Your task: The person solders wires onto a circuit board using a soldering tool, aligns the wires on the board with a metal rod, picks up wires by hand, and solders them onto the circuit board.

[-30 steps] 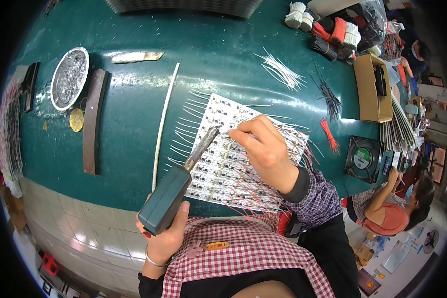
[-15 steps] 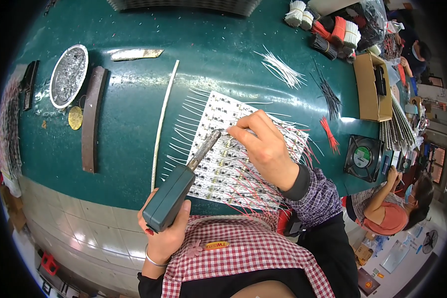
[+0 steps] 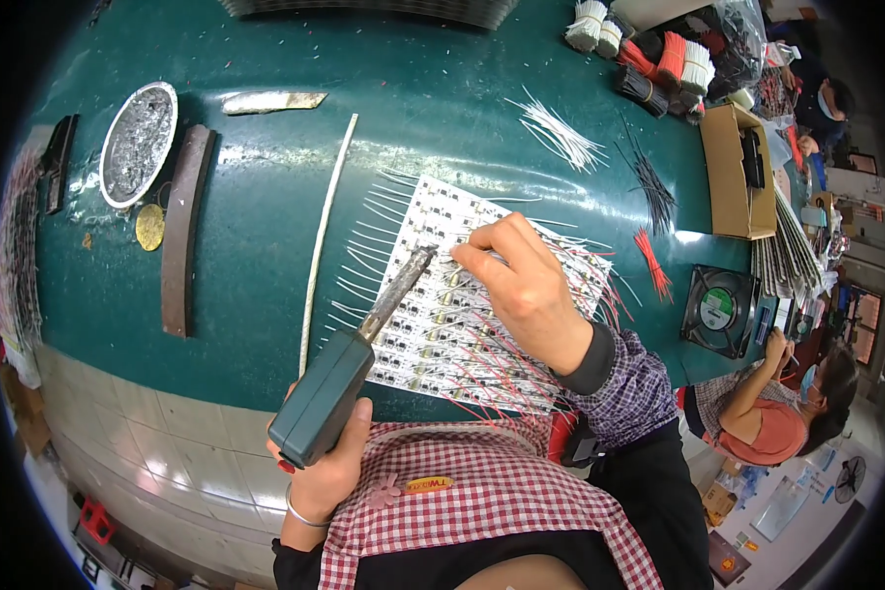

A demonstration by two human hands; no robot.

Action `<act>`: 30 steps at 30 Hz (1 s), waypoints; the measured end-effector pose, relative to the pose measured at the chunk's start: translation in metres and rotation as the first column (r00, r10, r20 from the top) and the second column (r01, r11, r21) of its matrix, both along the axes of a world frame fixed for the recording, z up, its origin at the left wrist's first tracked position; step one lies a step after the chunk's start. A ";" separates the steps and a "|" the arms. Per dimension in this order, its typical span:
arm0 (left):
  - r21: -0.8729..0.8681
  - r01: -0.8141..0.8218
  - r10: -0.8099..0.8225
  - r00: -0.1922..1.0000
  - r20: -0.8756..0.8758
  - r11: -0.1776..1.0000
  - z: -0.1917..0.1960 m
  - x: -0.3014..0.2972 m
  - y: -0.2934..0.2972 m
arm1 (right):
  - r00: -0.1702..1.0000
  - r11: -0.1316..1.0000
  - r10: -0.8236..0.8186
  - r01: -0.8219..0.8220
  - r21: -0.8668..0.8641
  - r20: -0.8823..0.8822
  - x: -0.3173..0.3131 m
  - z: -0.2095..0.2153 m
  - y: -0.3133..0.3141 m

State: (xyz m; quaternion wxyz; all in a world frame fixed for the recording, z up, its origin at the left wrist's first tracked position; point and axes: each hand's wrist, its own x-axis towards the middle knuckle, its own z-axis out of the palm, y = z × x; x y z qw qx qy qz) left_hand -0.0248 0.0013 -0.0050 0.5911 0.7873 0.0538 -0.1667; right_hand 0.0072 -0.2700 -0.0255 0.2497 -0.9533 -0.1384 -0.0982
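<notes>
The left hand [image 3: 326,472] has its grip wrapped tight around the dark green boxy handle of a soldering gun [image 3: 349,369], whose metal tip rests on a white panel of small circuit boards [image 3: 433,324] lying on the green desk [image 3: 256,265]. The right hand [image 3: 526,290] lies on the panel, its grip pinched narrow on a thin white wire [image 3: 482,258] just beside the tip.

Bright, even light falls from overhead – pale glare streaks the glossy green surface [image 3: 265,226] near the white rod [image 3: 326,211]. Shadows are short and soft. The centre is sharp; toward the rim straight edges bow strongly, detail smears, and the corners go black – typical fisheye vignetting.
</notes>
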 end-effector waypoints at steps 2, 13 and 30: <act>-0.025 -0.001 0.001 1.000 -0.013 1.000 0.000 -0.002 0.002 | 1.000 1.000 0.004 -0.004 0.002 0.031 0.000 0.000 0.000; 0.036 0.062 -0.065 0.996 0.067 0.997 0.000 -0.002 0.007 | 0.999 0.998 0.004 -0.006 0.062 0.039 -0.012 -0.001 0.006; 0.058 0.113 -0.115 0.992 0.047 0.992 -0.001 -0.005 0.010 | 1.000 0.998 0.019 -0.019 0.056 -0.002 -0.010 -0.001 0.007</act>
